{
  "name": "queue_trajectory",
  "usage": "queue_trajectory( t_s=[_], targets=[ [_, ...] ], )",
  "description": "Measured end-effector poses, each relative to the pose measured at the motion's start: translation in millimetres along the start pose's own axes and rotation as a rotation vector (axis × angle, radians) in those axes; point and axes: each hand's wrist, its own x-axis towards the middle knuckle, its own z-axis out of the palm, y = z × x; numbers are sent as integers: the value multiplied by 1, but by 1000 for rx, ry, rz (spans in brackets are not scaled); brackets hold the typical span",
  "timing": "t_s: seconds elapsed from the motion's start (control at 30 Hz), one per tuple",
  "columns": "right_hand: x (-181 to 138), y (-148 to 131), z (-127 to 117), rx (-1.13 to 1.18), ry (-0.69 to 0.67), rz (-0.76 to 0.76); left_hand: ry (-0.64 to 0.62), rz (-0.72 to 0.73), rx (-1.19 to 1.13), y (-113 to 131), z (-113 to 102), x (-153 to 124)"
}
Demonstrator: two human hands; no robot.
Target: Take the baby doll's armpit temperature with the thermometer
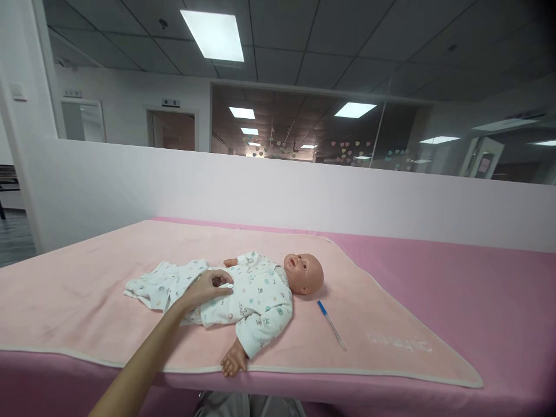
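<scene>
A baby doll (306, 273) lies on its back, head to the right, in a white printed baby top (263, 292) and matching pants (163, 282). My left hand (211, 289) reaches in from the lower left over the doll's belly. Its thumb and fingers curve toward each other in a pinch at the front of the top, by a small round snap. How much cloth is between the fingertips is hard to see. The doll's near hand (234, 359) rests at the blanket's front edge. My right hand is out of view.
A peach blanket (369, 313) with pale trim lies under the doll on a pink-covered table (478, 301). A blue-capped pen (332, 326) lies beside the doll's head. Behind stands a low white partition (304, 194). My grey-trousered legs (249, 404) show below the table edge.
</scene>
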Motion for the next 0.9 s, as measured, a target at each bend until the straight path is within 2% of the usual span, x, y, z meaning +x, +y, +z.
queue_trajectory(
  t_s=[0.13, 0.17, 0.2, 0.23, 0.27, 0.3, 0.37, 0.47, 0.57, 0.6, 0.73, 0.9],
  targets=[
    [-1, -13, -6, -879, -310, -85, -25, 3, -12, 1, -1, -1],
    [-1, -16, -7, -1102, -328, -78, -28, 6, -19, 2, -1, -1],
    [-1, -19, -8, -1210, -273, -52, -29, 8, -22, 3, -1, -2],
    [0, -21, -9, -1151, -157, -13, -27, 7, -18, 4, -1, -2],
    [1, -23, -10, -889, -12, 32, -23, 5, -9, 4, -1, -2],
    [2, -24, -10, -509, 111, 74, -18, 3, 4, 5, -1, -2],
    [3, -25, -13, 174, 214, 118, -13, -3, 26, 6, 0, -2],
    [0, -25, -23, 760, 157, 128, -12, -10, 28, 7, 0, -2],
    [-6, -25, -38, 1625, 123, 155, -13, -12, 21, 7, 0, -2],
    [-8, -26, -42, 1848, 122, 161, -15, -13, 21, 6, 0, -2],
    [-10, -33, -51, 2189, 162, 130, -15, -20, 21, 5, 0, -1],
    [1, -42, -43, 2757, 246, 14, -18, -20, 17, 2, 0, -1]
  ],
)
